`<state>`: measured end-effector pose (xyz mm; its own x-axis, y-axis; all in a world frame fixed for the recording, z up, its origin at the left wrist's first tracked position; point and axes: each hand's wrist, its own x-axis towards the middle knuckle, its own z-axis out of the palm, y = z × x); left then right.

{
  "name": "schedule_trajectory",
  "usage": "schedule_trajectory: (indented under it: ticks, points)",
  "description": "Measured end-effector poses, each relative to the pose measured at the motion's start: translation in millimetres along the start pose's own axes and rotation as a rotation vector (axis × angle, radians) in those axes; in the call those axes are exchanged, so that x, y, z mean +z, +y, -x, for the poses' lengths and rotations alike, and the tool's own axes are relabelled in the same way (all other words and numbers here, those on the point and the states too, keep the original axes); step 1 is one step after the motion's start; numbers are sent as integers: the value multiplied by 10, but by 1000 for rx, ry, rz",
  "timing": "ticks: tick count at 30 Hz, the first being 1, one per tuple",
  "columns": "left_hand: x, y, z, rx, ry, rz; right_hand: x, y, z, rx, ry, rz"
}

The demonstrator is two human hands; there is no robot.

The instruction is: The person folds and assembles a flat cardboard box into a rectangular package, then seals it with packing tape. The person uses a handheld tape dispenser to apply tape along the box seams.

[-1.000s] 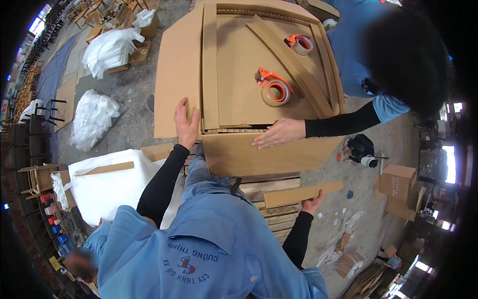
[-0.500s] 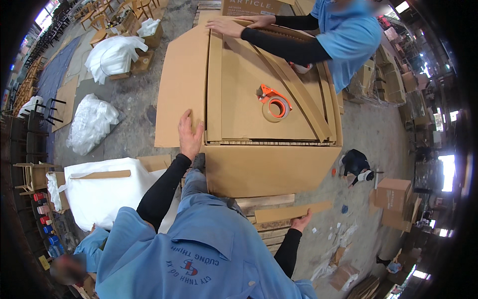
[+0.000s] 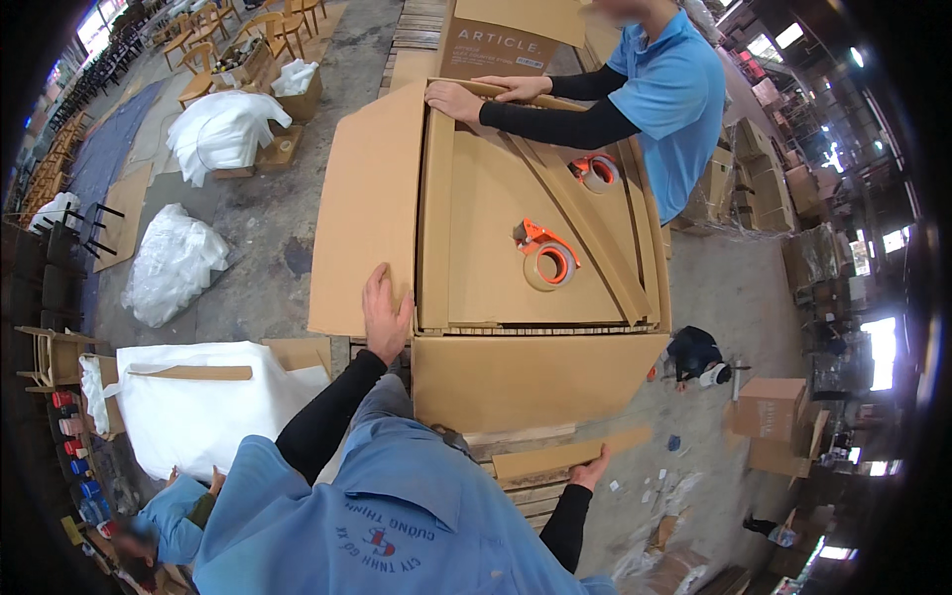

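Observation:
My left hand [image 3: 385, 315] rests with its fingers spread on the left flap [image 3: 365, 213] of a large open cardboard carton [image 3: 535, 382]. In my right hand [image 3: 590, 468], low on the right, is a long flat cardboard strip [image 3: 540, 457], gripped near its right end. Inside the carton lies a flat cardboard sheet with an orange tape dispenser [image 3: 544, 241] and its roll on top. A second tape dispenser [image 3: 599, 174] sits farther back on the right. Between the two, another cardboard strip [image 3: 573, 230] runs diagonally. A co-worker's hands [image 3: 456, 101] press on the carton's far edge.
The co-worker [image 3: 669, 99] stands at the carton's far right. Wooden pallet slats [image 3: 526, 504] show below the carton. To the left are a white-wrapped bundle [image 3: 198, 407] and a heap of clear plastic [image 3: 177, 263]. Someone crouches [image 3: 697, 359] on the right near brown boxes [image 3: 771, 409].
The carton sits lower in the view as my head has shifted. The co-worker's arms have drawn off the second tape dispenser, which now shows fully. My hands keep their places on flap and strip.

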<state>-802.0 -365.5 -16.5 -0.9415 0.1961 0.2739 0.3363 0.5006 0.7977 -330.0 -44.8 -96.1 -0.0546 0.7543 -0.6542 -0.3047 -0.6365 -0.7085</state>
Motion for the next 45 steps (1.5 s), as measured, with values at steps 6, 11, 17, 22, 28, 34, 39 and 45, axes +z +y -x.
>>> schedule_trajectory:
  ticks: [6,11,17,22,28,34,39,45]
  points:
    - [-53,267,-177,163,-86,55,-52,-108,64,-32,29,54]
    - [4,499,-379,336,-254,53,137,-170,118,-138,147,94]
    - [92,465,-577,381,-360,-57,501,-279,359,-174,104,99]
    - [98,404,-739,408,-395,-119,387,-350,481,-171,121,110]
    - [126,339,-872,391,-471,-222,419,-239,578,-178,183,85]
    - [115,339,-904,402,-440,-227,514,-400,495,-180,149,153]
    - [138,299,-957,460,-410,-196,553,-572,470,-296,150,143]
    - [134,317,-969,481,-404,-194,645,-641,620,-365,99,157]
